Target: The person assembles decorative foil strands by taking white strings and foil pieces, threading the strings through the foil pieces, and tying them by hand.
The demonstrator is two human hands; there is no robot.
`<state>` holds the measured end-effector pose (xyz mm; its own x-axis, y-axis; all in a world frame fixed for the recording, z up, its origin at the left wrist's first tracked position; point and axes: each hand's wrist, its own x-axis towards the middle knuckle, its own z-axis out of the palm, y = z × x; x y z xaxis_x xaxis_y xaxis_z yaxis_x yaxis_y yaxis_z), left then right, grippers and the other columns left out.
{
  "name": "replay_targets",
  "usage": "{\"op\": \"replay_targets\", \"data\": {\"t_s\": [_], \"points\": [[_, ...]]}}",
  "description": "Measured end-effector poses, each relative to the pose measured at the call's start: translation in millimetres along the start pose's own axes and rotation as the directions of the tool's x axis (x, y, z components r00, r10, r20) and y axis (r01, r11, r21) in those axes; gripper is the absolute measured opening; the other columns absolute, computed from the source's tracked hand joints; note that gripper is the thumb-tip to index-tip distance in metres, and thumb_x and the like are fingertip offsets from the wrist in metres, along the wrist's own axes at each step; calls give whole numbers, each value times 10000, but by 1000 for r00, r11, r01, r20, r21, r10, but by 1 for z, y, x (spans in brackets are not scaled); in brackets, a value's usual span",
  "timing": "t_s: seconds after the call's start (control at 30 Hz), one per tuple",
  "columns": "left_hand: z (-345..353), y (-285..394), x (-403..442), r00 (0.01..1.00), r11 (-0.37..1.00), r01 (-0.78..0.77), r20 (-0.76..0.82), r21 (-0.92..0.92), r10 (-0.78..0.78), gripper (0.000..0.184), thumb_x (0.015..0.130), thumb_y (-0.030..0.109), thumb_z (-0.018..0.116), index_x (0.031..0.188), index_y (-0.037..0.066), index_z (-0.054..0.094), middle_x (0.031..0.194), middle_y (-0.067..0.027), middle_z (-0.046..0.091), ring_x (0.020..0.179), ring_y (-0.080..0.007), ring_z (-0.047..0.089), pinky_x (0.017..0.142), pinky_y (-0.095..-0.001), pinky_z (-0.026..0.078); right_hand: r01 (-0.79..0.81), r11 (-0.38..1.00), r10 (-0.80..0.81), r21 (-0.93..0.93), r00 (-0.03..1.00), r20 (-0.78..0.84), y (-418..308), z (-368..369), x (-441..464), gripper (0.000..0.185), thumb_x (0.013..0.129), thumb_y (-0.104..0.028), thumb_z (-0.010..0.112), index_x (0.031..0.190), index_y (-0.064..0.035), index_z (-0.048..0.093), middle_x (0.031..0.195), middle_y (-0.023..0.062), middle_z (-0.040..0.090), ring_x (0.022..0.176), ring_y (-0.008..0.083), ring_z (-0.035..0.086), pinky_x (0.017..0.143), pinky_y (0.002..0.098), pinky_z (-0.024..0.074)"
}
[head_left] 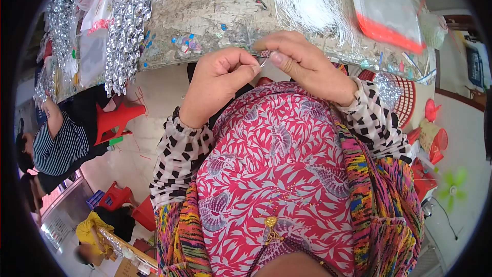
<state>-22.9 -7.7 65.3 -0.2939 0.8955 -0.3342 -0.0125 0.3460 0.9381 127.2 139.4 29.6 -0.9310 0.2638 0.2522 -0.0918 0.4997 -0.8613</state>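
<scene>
My left hand [219,83] is closed at the table's edge, thumb and forefinger pressed together on a thin white thread [264,63]. Facing it, my right hand [310,65] is also closed, its thumb and forefinger meeting at the same thread. A small dark reddish, speckled piece [265,53] shows at the right fingertips; I cannot make out what it is. The two hands nearly touch. Beyond them on the worn table [205,13], a bundle of white strings [310,7] lies with its loose ends towards me.
Silver shiny strands [123,36] hang over the table's left edge. Clear plastic bags with a red band [390,37] lie at right. Blue and pink scraps [187,42] dot the table. Below are a red stool [117,119] and a red basket [403,97]. Another person [61,146] sits left.
</scene>
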Motion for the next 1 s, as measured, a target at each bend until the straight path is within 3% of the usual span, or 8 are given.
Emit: {"op": "replay_targets", "data": {"t_s": [0.03,0.13,0.37,0.47,0.57,0.63,0.93,1.0], "points": [[-1,0,0,1000,1000,0,1,1,0,73,866,71,613,854,5,643,752,29,602,690,-34,526,625,-193,424,109,987,-107,-119,994,19,-1,-1,1,206,938,-162,537,1081,-28,599,1029,80,603,1029,231,540,958,338,366],[-2,0,0,1000,999,25,1,22,-25,69,859,72,617,851,9,643,740,34,594,677,-30,510,616,-191,415,85,984,-61,-157,986,154,-4,-4,3,154,919,-163,558,991,-41,620,936,75,607,944,242,549,898,354,378],[-3,-3,0,999,996,43,-9,-81,-43,90,876,103,615,884,20,647,748,66,575,629,-10,465,546,-173,362,58,991,-43,-120,992,118,4,-1,-2,114,909,-145,563,916,-46,621,841,68,594,863,245,537,821,355,385],[-3,-4,1,996,988,86,-9,-125,-88,92,883,114,611,903,33,650,750,71,572,604,3,444,503,-162,328,30,999,-26,-24,991,129,3,-4,-4,111,912,-128,556,934,-41,620,846,67,594,864,238,535,822,339,394],[-4,-6,1,996,987,85,-6,-133,-87,97,886,123,609,912,40,651,753,70,577,593,11,438,483,-156,314,-140,981,113,135,975,193,2,-4,-7,127,933,-126,540,956,-27,617,855,46,600,851,177,547,804,297,415],[-4,-6,1,997,987,82,1,-140,-83,101,887,128,609,915,40,651,757,69,583,593,13,441,480,-154,315,-304,886,223,349,941,253,5,-3,-10,161,959,-141,520,987,-12,611,864,22,601,848,113,545,781,257,432],[-4,-8,3,996,991,76,-35,-107,-80,107,885,121,607,926,31,650,777,48,613,599,8,459,488,-160,340,-387,854,264,347,898,352,0,-8,-12,199,974,-147,494,1019,19,595,865,24,617,811,81,560,775,226,441],[-3,-12,5,999,996,-16,-43,-89,12,96,882,101,608,921,21,646,786,31,621,629,-10,492,544,-168,388,-417,815,267,402,886,378,-1,-9,-13,208,976,-150,487,1025,19,599,884,36,628,809,82,567,772,228,449]]}}
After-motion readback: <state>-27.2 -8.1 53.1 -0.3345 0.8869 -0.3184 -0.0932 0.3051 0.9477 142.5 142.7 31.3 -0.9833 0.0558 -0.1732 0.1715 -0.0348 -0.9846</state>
